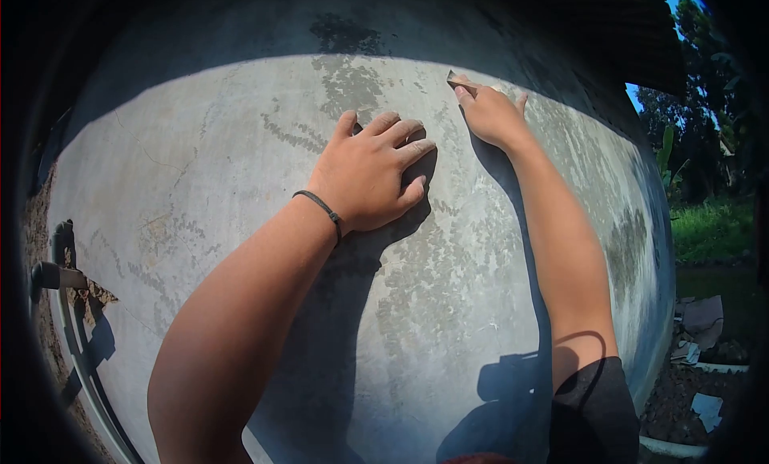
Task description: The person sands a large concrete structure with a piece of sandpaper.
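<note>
A grey cement wall (264, 191) with darker patches and fine cracks fills most of the head view. My left hand (370, 169) rests on it, fingers spread, with a dark cord bracelet at the wrist. Higher and to the right, my right hand (493, 115) is closed on a small flat scraper (458, 80), held against the wall just below the shadow line. Only the tip and one edge of the scraper show; my fingers cover the rest. Pale dust coats the fingertips of both hands.
Grey pipes (68, 328) with a fitting run along the wall's left edge beside broken plaster. A dark roof (617, 31) overhangs at upper right. Rubble and broken sheet pieces (703, 320) lie on the ground at right, near grass (713, 232) and trees.
</note>
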### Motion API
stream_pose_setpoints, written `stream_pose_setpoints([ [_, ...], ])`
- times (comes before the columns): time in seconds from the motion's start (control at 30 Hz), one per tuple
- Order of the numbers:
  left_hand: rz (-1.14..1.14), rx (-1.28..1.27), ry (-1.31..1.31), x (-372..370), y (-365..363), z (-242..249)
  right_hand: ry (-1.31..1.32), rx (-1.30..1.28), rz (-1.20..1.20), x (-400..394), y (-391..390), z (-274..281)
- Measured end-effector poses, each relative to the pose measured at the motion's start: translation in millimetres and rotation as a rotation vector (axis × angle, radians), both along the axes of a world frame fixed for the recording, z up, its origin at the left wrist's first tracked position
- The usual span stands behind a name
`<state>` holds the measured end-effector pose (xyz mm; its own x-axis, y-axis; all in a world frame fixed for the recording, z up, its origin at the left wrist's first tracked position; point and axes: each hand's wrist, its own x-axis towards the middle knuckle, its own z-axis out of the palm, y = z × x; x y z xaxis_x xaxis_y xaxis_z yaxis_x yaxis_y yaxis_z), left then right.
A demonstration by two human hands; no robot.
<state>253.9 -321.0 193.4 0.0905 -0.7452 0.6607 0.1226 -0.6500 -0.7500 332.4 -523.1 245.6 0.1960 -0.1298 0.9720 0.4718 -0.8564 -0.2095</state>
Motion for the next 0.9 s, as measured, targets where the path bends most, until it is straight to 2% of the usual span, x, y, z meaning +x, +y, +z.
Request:
stream_pose_setpoints([
  [0.03,-0.003,-0.008,0.008,0.2,-0.1,-0.7,0.005,0.001,-0.006,2.0,0.3,-18.8],
  [0.1,-0.010,-0.017,-0.004,1.6,-0.2,-1.3,-0.183,-0.112,0.018,7.0,-1.9,-46.3],
  [0.2,0.012,-0.033,-0.021,2.4,-2.8,-1.9,-0.040,-0.011,-0.022,4.6,1.5,3.3],
  [0.23,0.010,-0.038,-0.033,3.2,-2.4,-2.0,-0.038,-0.010,-0.008,9.7,4.6,22.0],
  [0.3,0.011,-0.043,-0.041,4.8,-1.8,-3.2,-0.143,0.163,0.115,17.9,10.0,44.9],
  [0.4,0.017,-0.055,-0.035,4.1,0.5,-2.6,-0.212,0.059,0.021,26.7,5.2,17.1],
  [0.43,0.020,-0.047,-0.048,4.9,1.6,-4.5,-0.156,-0.039,0.001,9.3,2.1,-12.6],
  [0.5,-0.003,-0.037,-0.062,5.7,0.0,-6.0,-0.272,-0.084,0.060,18.9,0.2,-66.5],
  [0.6,0.041,-0.055,-0.034,3.8,0.5,-5.0,-0.162,-0.022,0.074,7.9,-0.5,-65.2],
  [0.63,0.039,-0.054,-0.029,3.5,1.2,-5.1,-0.005,0.014,0.042,-4.6,-2.6,-41.3],
  [0.7,0.051,-0.051,-0.034,2.3,2.4,-5.4,-0.071,0.110,-0.016,25.7,-19.1,14.3],
  [0.8,0.050,-0.042,-0.047,1.1,-0.9,-5.1,-0.034,0.188,0.017,36.5,-30.4,35.8],
  [0.83,0.042,-0.040,-0.041,0.2,-0.8,-5.2,0.019,0.107,-0.041,28.2,-26.8,22.2],
  [0.9,0.031,-0.043,-0.015,1.4,2.8,-9.0,-0.155,-0.004,0.003,26.4,-13.5,-30.3],
])
